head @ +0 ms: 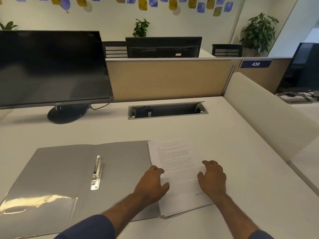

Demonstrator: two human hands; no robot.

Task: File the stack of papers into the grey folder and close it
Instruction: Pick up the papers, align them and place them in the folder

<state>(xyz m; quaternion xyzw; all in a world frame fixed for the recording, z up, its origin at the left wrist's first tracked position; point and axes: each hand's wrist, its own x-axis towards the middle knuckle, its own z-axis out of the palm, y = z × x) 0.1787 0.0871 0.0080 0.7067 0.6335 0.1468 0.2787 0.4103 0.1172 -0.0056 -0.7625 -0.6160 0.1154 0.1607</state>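
Done: grey folder (72, 171) lies open on your desk (224, 135).
Left: stack of papers (179, 178) unfiled at the folder's right edge.
Hands: left hand (151, 183) and right hand (213, 178) half-curled, flanking the stack, gripping nothing.

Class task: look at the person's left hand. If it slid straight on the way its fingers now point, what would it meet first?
The left hand points up and slightly right, so it would probably ride along the left edge of the stack of papers, beside the open grey folder. Depth is uncertain.

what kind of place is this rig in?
Most likely an open-plan office: a monitor on a white desk, a partition between workstations, and a numbered sign reading 438.
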